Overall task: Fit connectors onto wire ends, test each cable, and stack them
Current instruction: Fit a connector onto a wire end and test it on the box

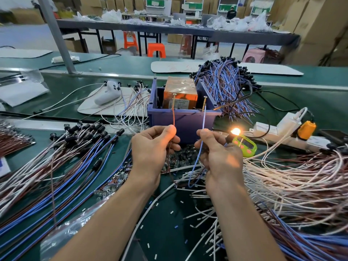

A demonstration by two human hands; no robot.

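Note:
My left hand (152, 146) pinches a brown wire (173, 117) whose end touches a brass screw (172, 99) on the blue bin (180, 119). In my right hand (216, 151) is pinched a blue wire (204, 117), its tip against a second screw (204, 102). A small lamp (235, 131) at the cable's black connector glows orange just right of my right hand. Both wires loop down below my hands.
An orange box (180, 91) sits inside the bin. Finished blue and brown cables (56, 159) lie stacked at left, another bundle (226, 85) behind the bin. White and brown loose wires (291, 176) pile at right, beside a power strip (273, 130) and a green timer (244, 146).

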